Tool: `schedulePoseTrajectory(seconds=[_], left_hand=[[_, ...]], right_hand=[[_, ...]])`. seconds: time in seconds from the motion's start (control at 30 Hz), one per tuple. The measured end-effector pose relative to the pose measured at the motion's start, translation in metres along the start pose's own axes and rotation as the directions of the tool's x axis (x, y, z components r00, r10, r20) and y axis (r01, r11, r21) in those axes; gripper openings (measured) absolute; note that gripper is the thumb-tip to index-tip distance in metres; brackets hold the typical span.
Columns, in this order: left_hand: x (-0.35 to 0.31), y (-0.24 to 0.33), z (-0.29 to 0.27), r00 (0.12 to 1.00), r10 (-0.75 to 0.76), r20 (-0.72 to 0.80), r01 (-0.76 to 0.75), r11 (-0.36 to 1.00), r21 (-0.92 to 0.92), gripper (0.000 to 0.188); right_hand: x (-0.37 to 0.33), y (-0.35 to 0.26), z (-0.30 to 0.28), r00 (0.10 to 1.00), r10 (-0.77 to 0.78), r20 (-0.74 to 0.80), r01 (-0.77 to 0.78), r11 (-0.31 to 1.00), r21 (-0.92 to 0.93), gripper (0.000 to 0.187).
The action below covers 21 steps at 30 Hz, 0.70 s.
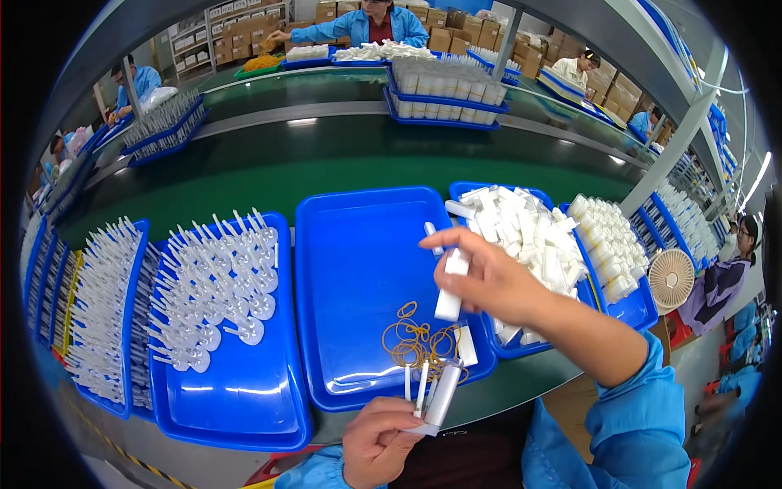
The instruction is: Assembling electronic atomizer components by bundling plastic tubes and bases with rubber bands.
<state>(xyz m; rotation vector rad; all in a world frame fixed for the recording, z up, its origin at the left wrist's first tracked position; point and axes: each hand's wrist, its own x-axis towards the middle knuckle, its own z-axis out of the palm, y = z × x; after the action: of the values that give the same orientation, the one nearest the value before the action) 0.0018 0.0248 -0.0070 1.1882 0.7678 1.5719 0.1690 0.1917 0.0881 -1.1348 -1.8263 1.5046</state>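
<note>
My left hand (376,444), low in the middle, grips the base of a clear plastic piece with thin white prongs (421,389) standing up from it. A whitish rectangular block (442,396) stands beside the prongs on the same piece. Above the middle blue tray (338,269), my right hand (498,281) pinches a white oblong block (451,295) between thumb and fingers, its index finger stretched out to the left. Tan rubber bands (411,341) lie loose in that tray, beside a white block (467,345). A small clear-and-white piece (432,238) lies near its far right side.
Left is a blue tray (224,420) of clear-based pronged pieces (232,277), with more stacked trays beyond. On the right are a heaped tray of white blocks (521,228), a tray of cloudy containers (607,244) and a fan (671,279). Co-workers sit across the green conveyor (285,167).
</note>
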Motion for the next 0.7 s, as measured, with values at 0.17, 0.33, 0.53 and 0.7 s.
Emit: schedulePoseTrajectory(seconds=[0.17, 0.33, 0.53, 0.7], left_hand=[[0.015, -0.004, 0.000, 0.979, 0.160, 0.124, -0.176, 0.976, 0.130, 0.015], [0.017, -0.005, 0.001, 0.985, 0.152, 0.087, -0.158, 0.985, 0.070, 0.011], [0.016, 0.001, -0.003, 0.999, 0.001, 0.040, -0.007, 0.990, 0.142, 0.012], [0.017, 0.005, -0.003, 0.968, 0.154, 0.198, -0.205, 0.939, 0.276, 0.010]], right_hand=[[-0.027, -0.001, 0.022, 0.974, 0.080, 0.211, -0.169, 0.878, 0.448, 0.045], [-0.031, 0.007, 0.021, 0.950, 0.140, 0.280, -0.277, 0.792, 0.544, 0.034], [-0.041, -0.003, 0.013, 0.968, -0.127, 0.214, 0.204, 0.900, -0.384, 0.018], [-0.044, 0.009, 0.014, 0.949, 0.013, 0.314, 0.018, 0.995, -0.094, 0.020]])
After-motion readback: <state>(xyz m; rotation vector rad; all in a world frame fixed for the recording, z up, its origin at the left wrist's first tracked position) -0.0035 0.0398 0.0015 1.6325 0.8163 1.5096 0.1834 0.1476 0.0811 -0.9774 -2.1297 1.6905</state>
